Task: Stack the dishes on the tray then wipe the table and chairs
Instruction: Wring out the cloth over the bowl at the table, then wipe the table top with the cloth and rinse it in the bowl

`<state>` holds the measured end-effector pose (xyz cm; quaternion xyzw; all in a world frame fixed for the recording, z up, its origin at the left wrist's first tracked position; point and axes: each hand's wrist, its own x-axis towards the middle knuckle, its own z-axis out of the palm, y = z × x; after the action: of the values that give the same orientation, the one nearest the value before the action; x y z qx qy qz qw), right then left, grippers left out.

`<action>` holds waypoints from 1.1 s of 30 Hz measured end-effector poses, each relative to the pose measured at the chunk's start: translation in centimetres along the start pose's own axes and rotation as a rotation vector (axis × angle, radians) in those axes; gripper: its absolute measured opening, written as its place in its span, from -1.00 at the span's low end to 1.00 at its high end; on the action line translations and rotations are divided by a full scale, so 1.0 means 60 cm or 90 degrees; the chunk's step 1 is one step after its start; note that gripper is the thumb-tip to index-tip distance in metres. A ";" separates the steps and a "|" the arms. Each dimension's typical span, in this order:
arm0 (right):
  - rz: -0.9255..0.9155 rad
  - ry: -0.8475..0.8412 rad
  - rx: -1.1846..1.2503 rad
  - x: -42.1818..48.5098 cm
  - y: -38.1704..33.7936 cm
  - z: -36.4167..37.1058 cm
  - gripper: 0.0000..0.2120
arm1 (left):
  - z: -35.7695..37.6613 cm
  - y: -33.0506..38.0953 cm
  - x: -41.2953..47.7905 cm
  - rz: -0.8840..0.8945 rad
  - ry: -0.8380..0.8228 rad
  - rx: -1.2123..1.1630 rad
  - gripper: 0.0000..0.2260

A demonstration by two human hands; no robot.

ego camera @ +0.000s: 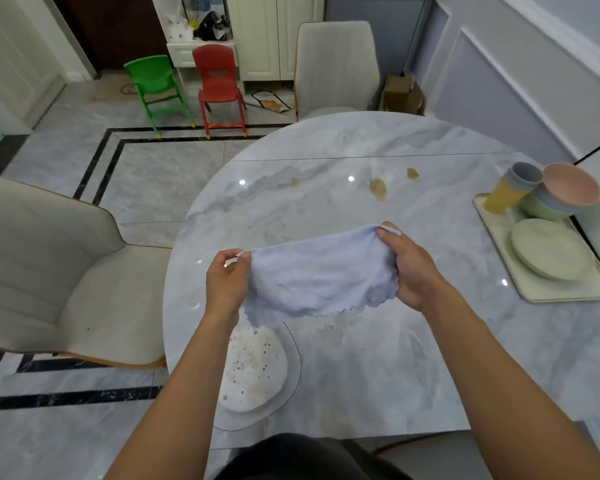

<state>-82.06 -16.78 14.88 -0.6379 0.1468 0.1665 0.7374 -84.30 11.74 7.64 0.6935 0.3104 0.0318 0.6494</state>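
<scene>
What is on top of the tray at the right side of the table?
On the tray sit stacked plates, nested bowls topped by a pink one, and stacked cups lying tilted against them. The tray's far corner behind the bowls is hidden.

The cloth [317, 271] hides the tabletop [361, 150] beneath it. At three o'clock the tray [561, 296] hits the frame edge; the stacked bowls [565, 195] blur together, count unclear.
</scene>
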 end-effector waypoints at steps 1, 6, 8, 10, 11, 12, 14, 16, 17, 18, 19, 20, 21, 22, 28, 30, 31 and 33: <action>0.014 -0.022 0.013 -0.003 -0.013 0.004 -0.82 | 0.007 -0.003 0.000 -0.004 0.000 0.000 -0.88; 0.006 -0.090 -0.010 -0.002 -0.054 0.051 -0.82 | 0.066 -0.018 -0.039 0.001 -0.065 0.018 -0.92; 0.007 -0.112 -0.023 -0.001 -0.057 0.071 -0.82 | 0.094 -0.014 -0.066 -0.101 -0.205 -0.103 -0.76; 0.013 -0.102 -0.027 0.000 -0.055 0.088 -0.81 | 0.112 -0.007 -0.089 -0.217 -0.345 -0.256 -0.51; 0.019 -0.095 -0.025 -0.002 -0.053 0.095 -0.80 | 0.117 -0.005 -0.098 -0.246 -0.402 -0.322 -0.40; 0.026 -0.090 -0.026 -0.003 -0.048 0.099 -0.79 | 0.121 -0.003 -0.104 -0.263 -0.439 -0.378 -0.33; 0.035 -0.088 -0.054 -0.006 -0.037 0.105 -0.79 | 0.124 -0.001 -0.110 -0.288 -0.475 -0.466 -0.24; 0.037 -0.092 -0.109 -0.011 -0.030 0.103 -0.80 | 0.125 -0.002 -0.110 -0.304 -0.499 -0.523 -0.18; 0.036 -0.093 -0.137 -0.012 -0.029 0.099 -0.80 | 0.125 -0.005 -0.106 -0.308 -0.511 -0.531 -0.15; 0.034 -0.094 -0.164 -0.012 -0.028 0.094 -0.79 | 0.124 -0.007 -0.103 -0.307 -0.515 -0.518 -0.14; 0.028 -0.088 -0.192 -0.012 -0.030 0.090 -0.78 | 0.121 -0.007 -0.101 -0.305 -0.513 -0.488 -0.15; 0.019 -0.075 -0.232 -0.010 -0.030 0.083 -0.77 | 0.119 -0.008 -0.099 -0.296 -0.510 -0.451 -0.18; 0.004 -0.056 -0.278 -0.008 -0.030 0.077 -0.76 | 0.118 -0.009 -0.098 -0.282 -0.511 -0.410 -0.23; -0.017 -0.038 -0.322 -0.003 -0.025 0.068 -0.76 | 0.117 -0.009 -0.097 -0.263 -0.512 -0.369 -0.30; -0.150 0.074 -0.570 0.028 0.028 0.019 -0.78 | 0.118 -0.009 -0.097 -0.271 -0.502 -0.187 -0.54; -0.161 0.126 -0.587 0.028 0.055 0.006 -0.77 | 0.120 -0.013 -0.097 -0.285 -0.491 -0.160 -0.55; -0.134 0.145 -0.551 0.027 0.072 -0.003 -0.76 | 0.120 -0.013 -0.099 -0.296 -0.486 -0.153 -0.55; 0.007 0.136 -0.368 0.025 0.107 -0.021 -0.74 | 0.119 -0.015 -0.100 -0.315 -0.508 -0.145 -0.56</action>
<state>-83.48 -17.10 8.30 -0.8345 0.1734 0.1379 0.5046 -86.27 2.60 7.88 0.4815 0.1871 -0.3583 0.7777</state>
